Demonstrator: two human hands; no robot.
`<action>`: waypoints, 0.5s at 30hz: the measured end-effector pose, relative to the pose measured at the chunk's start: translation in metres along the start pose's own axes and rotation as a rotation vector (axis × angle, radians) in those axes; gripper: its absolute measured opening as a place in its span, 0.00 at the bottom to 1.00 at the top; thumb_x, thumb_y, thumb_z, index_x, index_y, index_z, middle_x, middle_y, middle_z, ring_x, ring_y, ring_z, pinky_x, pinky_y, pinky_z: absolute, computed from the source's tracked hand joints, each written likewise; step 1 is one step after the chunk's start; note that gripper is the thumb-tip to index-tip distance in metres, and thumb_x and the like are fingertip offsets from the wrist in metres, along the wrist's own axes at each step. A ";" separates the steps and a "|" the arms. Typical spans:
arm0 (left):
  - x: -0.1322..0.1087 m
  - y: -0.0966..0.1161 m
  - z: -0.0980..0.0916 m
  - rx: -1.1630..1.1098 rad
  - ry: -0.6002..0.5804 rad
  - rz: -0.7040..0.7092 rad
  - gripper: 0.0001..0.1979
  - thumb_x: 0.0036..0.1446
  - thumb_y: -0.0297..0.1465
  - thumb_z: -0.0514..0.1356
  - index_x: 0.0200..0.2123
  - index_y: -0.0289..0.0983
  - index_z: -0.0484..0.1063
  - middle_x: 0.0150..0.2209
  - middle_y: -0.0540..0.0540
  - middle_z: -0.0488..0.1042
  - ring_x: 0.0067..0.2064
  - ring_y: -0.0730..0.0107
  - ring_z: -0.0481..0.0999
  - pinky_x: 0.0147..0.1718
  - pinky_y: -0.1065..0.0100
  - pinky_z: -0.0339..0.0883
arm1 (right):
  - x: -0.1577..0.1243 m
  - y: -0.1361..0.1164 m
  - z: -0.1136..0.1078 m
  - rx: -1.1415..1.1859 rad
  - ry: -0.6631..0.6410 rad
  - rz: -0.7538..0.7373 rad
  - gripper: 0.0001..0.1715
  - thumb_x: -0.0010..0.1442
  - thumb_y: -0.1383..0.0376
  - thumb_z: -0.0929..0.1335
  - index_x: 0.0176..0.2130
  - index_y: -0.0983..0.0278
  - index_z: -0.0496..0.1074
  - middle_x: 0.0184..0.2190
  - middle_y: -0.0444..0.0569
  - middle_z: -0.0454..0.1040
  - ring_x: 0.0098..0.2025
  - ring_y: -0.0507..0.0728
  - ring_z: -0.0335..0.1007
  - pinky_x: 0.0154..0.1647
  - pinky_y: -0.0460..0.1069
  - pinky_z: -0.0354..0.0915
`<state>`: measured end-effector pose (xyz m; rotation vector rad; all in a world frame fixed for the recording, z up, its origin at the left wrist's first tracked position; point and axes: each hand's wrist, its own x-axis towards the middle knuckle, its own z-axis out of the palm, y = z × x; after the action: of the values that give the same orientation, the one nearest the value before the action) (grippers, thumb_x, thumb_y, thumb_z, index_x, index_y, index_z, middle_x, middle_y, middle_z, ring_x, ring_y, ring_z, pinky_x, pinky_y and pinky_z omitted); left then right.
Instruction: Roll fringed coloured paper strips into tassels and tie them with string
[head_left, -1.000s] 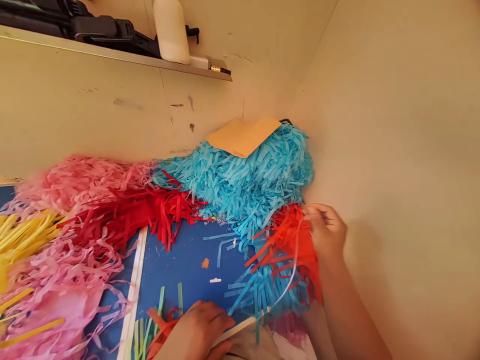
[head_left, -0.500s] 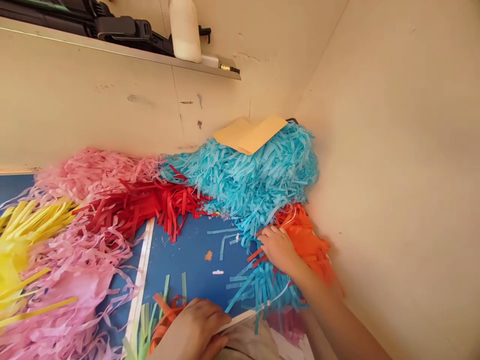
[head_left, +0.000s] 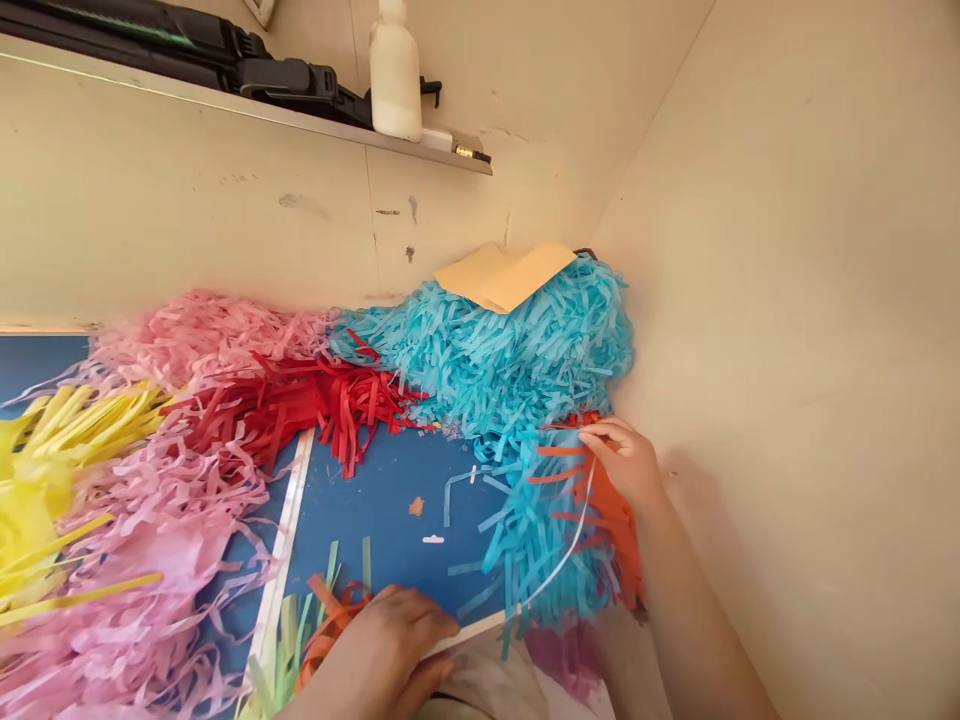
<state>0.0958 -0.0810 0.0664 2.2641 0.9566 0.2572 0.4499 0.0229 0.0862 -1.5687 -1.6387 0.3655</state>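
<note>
My right hand [head_left: 626,462] is closed in a pinch on orange paper fringe [head_left: 604,516] that lies against the right wall, beside a hanging bunch of blue fringe [head_left: 525,530]. A thin white strip [head_left: 564,560] curves from that hand down toward the bottom. My left hand [head_left: 390,650] rests at the bottom edge, fingers curled over the end of a flat white strip [head_left: 469,636] on a grey-white piece. A big heap of blue fringe [head_left: 495,350] fills the corner behind.
Red fringe [head_left: 300,405], pink fringe [head_left: 165,530] and yellow fringe [head_left: 52,450] are piled on the blue tabletop [head_left: 375,510] at left. A tan card [head_left: 506,272] lies on the blue heap. A shelf [head_left: 420,150] above holds a white bottle [head_left: 395,70] and dark tools.
My right hand has moved from the middle of the orange fringe back up and right toward the wall, lifting orange and blue strands. The left hand has stayed put.
</note>
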 end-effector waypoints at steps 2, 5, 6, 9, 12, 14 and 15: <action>-0.001 -0.001 0.001 0.011 0.029 0.005 0.09 0.60 0.29 0.59 0.43 0.44 0.76 0.39 0.48 0.80 0.40 0.61 0.78 0.40 0.66 0.68 | 0.010 -0.005 -0.008 0.055 0.063 -0.026 0.11 0.60 0.57 0.69 0.34 0.61 0.78 0.34 0.47 0.75 0.38 0.57 0.72 0.42 0.51 0.67; -0.004 -0.006 -0.002 0.017 0.104 0.013 0.09 0.61 0.30 0.58 0.43 0.43 0.77 0.39 0.47 0.80 0.41 0.61 0.78 0.41 0.65 0.69 | 0.028 -0.020 -0.021 0.100 0.130 -0.106 0.09 0.59 0.59 0.71 0.34 0.61 0.79 0.34 0.46 0.74 0.37 0.56 0.71 0.41 0.51 0.67; -0.005 -0.008 -0.004 0.011 0.140 0.024 0.09 0.62 0.30 0.58 0.43 0.43 0.77 0.39 0.47 0.80 0.41 0.62 0.78 0.41 0.66 0.69 | 0.035 -0.027 -0.026 0.102 0.131 -0.152 0.08 0.59 0.59 0.71 0.34 0.60 0.79 0.34 0.46 0.74 0.38 0.56 0.71 0.42 0.51 0.67; -0.007 -0.017 -0.018 -0.030 0.283 0.069 0.09 0.63 0.32 0.57 0.41 0.43 0.77 0.38 0.48 0.80 0.39 0.65 0.78 0.40 0.67 0.69 | 0.053 -0.053 -0.034 0.061 0.082 -0.320 0.08 0.59 0.58 0.71 0.34 0.58 0.80 0.35 0.46 0.72 0.40 0.57 0.71 0.44 0.53 0.67; -0.001 -0.019 -0.042 -0.051 0.489 0.063 0.08 0.64 0.33 0.57 0.39 0.43 0.77 0.37 0.48 0.80 0.40 0.66 0.78 0.41 0.67 0.69 | 0.060 -0.087 -0.024 -0.045 -0.110 -0.474 0.12 0.62 0.54 0.69 0.35 0.56 0.81 0.36 0.47 0.72 0.40 0.57 0.70 0.45 0.54 0.66; 0.008 -0.016 -0.060 -0.069 0.640 0.033 0.09 0.64 0.34 0.57 0.38 0.42 0.78 0.37 0.47 0.81 0.39 0.66 0.78 0.41 0.67 0.70 | 0.057 -0.111 -0.007 -0.087 -0.259 -0.596 0.15 0.65 0.53 0.67 0.36 0.56 0.81 0.35 0.48 0.72 0.40 0.57 0.70 0.47 0.55 0.64; 0.013 -0.013 -0.068 -0.087 0.707 0.027 0.10 0.64 0.34 0.57 0.37 0.41 0.78 0.36 0.47 0.81 0.39 0.67 0.78 0.41 0.67 0.70 | 0.053 -0.122 0.003 -0.095 -0.318 -0.662 0.16 0.66 0.53 0.66 0.36 0.55 0.81 0.35 0.47 0.73 0.40 0.57 0.70 0.47 0.55 0.63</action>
<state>0.0702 -0.0316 0.1090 2.1262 1.2207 1.1392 0.3695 0.0510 0.1883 -0.9739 -2.3333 0.1850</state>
